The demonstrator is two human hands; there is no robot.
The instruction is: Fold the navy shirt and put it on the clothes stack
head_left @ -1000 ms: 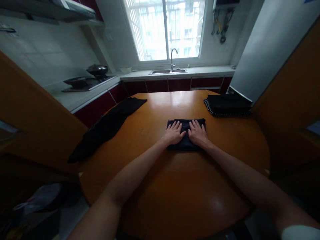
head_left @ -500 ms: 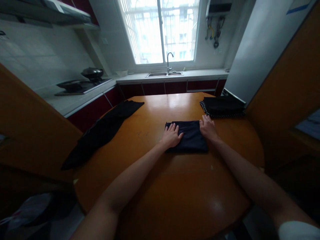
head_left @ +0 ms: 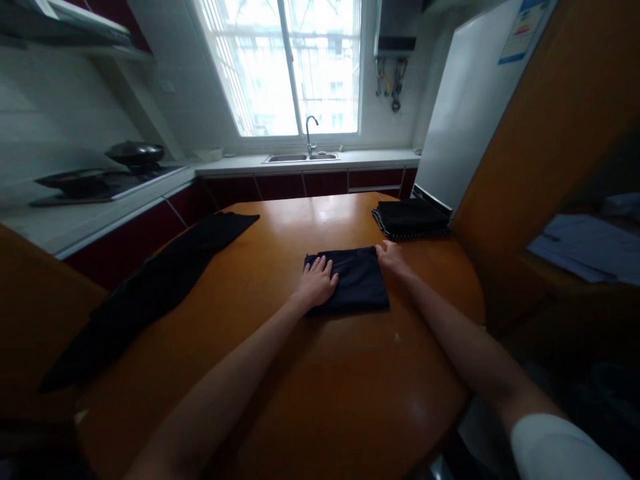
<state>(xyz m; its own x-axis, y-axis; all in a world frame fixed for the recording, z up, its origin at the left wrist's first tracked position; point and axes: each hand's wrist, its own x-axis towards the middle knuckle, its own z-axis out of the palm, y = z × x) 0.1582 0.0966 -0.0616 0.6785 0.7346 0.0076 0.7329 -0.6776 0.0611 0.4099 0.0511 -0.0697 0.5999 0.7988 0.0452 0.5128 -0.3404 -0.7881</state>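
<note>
A dark blue folded cloth (head_left: 357,283) lies flat near the middle of the round wooden table (head_left: 310,393). My left hand (head_left: 316,282) rests palm down on the cloth's left part, fingers spread. At the cloth's far right corner my right hand (head_left: 391,257) touches the edge; whether it pinches the fabric I cannot tell. A stack of folded dark cloths (head_left: 411,218) sits just beyond my right hand. A long unfolded black garment (head_left: 150,287) stretches across the table's left side and hangs over its edge.
A white refrigerator (head_left: 465,107) stands right behind the cloth stack. The counter under the window holds a sink with a tap (head_left: 303,155), and a stove with pans (head_left: 107,170) is at the left. Papers (head_left: 583,247) lie on a surface at the right.
My right hand has slid from the cloth's middle out to its far right corner. My left hand stays on the left part. My head has turned to the right.
</note>
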